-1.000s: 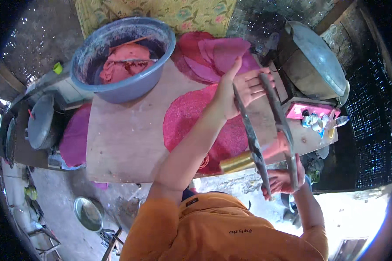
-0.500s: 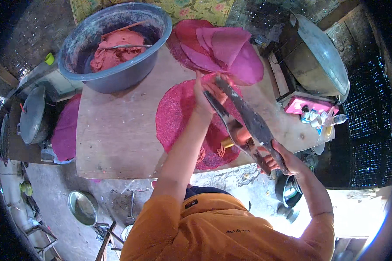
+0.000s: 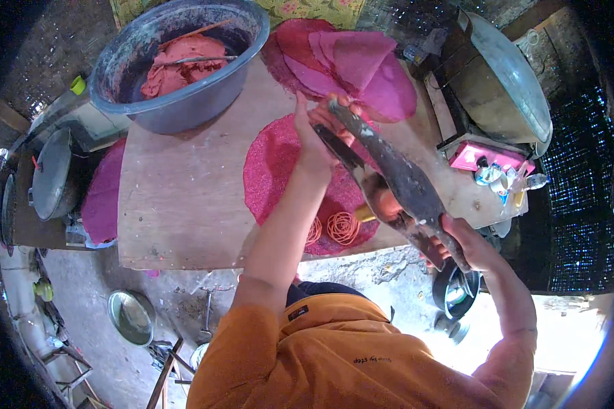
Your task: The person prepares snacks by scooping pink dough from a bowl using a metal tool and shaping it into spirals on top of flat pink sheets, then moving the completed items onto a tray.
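Between my two hands is a wooden hand press with two long dark levers (image 3: pixel 396 167), held tilted over the table. Pinkish-orange dough (image 3: pixel 388 203) shows between its levers, and a brass-coloured tube (image 3: pixel 365 213) sticks out toward the left. My left hand (image 3: pixel 315 133) grips the far end, its thumb raised. Closed around the near end is my right hand (image 3: pixel 469 247). Below lies a round, bright pink woven mat (image 3: pixel 271 167). On it, beside the tube, rests a round nest of thin orange dough strands (image 3: pixel 343 228); a second nest (image 3: pixel 314 232) is partly hidden by my left forearm.
A large grey-blue basin (image 3: pixel 184 116) with pink dough (image 3: pixel 184 65) and sticks stands at the table's far left. More pink and magenta round mats (image 3: pixel 382 85) are piled at the far side. A big metal pot (image 3: pixel 491 88) is on the right, near small bottles (image 3: pixel 501 178).
The press has shifted slightly to the right. Near the tube, where a small loose bunch of strands showed, a fuller round nest now lies. Both hands keep their grip.
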A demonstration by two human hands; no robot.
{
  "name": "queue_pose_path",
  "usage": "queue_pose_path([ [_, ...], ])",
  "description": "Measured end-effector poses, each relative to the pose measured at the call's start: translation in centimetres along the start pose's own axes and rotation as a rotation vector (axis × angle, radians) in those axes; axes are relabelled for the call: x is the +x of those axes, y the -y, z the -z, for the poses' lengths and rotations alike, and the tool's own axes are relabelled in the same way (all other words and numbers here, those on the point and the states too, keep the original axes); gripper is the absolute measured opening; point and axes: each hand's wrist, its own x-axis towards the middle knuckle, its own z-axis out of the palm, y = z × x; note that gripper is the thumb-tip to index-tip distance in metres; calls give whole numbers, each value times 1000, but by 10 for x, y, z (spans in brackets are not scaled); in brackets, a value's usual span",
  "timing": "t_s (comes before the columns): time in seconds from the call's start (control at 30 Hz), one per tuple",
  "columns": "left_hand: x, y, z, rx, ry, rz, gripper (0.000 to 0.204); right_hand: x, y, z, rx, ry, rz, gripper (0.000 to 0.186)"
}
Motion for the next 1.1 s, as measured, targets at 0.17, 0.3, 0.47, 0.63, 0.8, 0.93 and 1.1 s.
queue_pose_path([
  [0.17, -11, -15, -16, 89, -17, -2, 64, 4, -5, -16, 83, 70, 56, 75],
  [0.3, -29, 1, -8, 51, -100, -40, 62, -4, -9, -15, 63, 62, 32, 76],
  [0.47, -17, 13, 19, 161, -346, -114, 49, 14, -24, -12, 22, -43, -11, 72],
  [0.63, -13, -12, 24, 196, -177, -60, 49, 51, -55, -17, 60, -37, 37, 63],
  [0.8, 10, 14, -35, 198, -260, -62, 57, 34, -37, 0, 394, 45, -19, 64],
  [0.93, 31, 18, 27, 124, 37, -15, 57, 27, -24, 24, 248, 21, -53, 66],
  [1.1, 44, 33, 50, 176, -68, -18, 55, 37, -23, 45, 112, -56, -117, 69],
])
